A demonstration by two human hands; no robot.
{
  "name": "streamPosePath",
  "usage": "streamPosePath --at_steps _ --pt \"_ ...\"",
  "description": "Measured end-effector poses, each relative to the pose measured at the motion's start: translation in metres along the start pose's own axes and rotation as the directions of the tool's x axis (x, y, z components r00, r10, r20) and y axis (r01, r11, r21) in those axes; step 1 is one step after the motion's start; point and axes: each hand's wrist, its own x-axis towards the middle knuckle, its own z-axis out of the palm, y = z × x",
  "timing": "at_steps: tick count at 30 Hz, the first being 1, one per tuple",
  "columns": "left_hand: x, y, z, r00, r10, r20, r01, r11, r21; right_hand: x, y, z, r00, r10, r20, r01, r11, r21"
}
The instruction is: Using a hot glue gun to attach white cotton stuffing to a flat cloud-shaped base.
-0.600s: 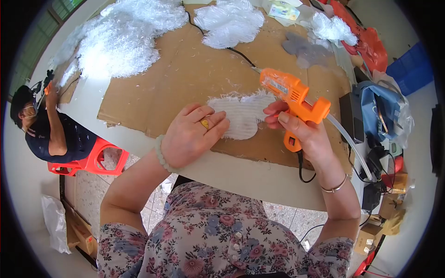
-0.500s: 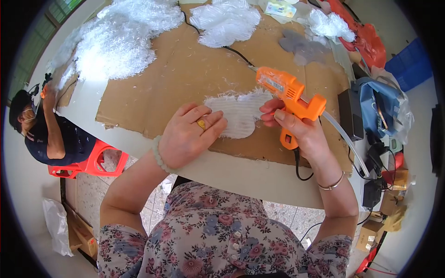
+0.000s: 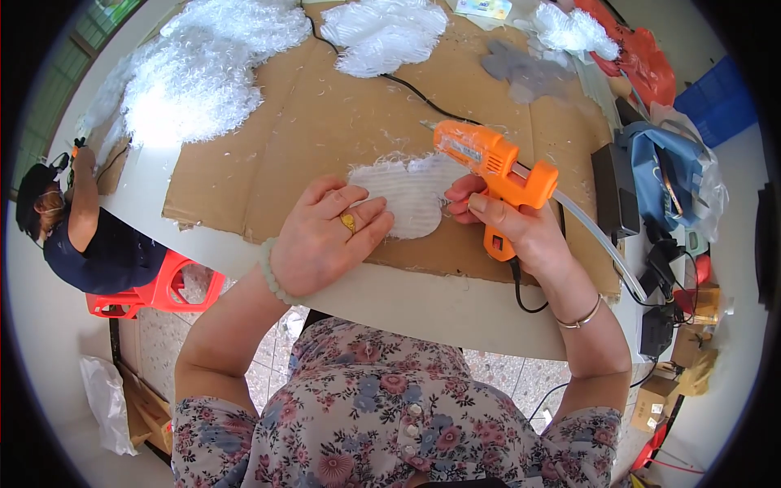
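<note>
A white, ribbed fabric piece with a frayed, shaggy far edge lies on brown cardboard before me. My left hand rests on its left side, fingers stretched out flat over it. My right hand is wrapped around the handle of an orange glue gun, whose nozzle points to the far left, above the piece. A clear glue stick runs out of the gun's back end. The right fingertips are close to the piece's right edge; whether they touch it I cannot tell.
White shaggy pieces are heaped at the far left, with another white bundle beside them. A grey patch of material lies farther right. A dark box and a blue bag stand right. A co-worker sits left.
The view has shifted slightly. My right hand and the glue gun have come a little nearer and to the left. My left hand stays on the fabric piece.
</note>
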Motion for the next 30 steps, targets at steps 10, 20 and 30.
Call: streamPosePath --at_steps 10,20,30 --pt "0.000 -0.001 -0.001 0.999 -0.010 0.053 0.011 1.000 -0.021 0.001 0.000 0.003 0.996 -0.046 0.080 0.044 0.999 0.023" --pt "-0.002 0.002 0.005 0.996 -0.048 0.079 0.055 0.994 -0.095 0.003 0.016 0.010 0.994 -0.010 0.110 -0.007 0.989 0.150" --pt "0.000 0.002 -0.001 0.990 -0.061 0.128 0.080 0.986 -0.144 -0.005 -0.020 -0.013 0.994 -0.106 0.027 0.106 0.994 0.003"
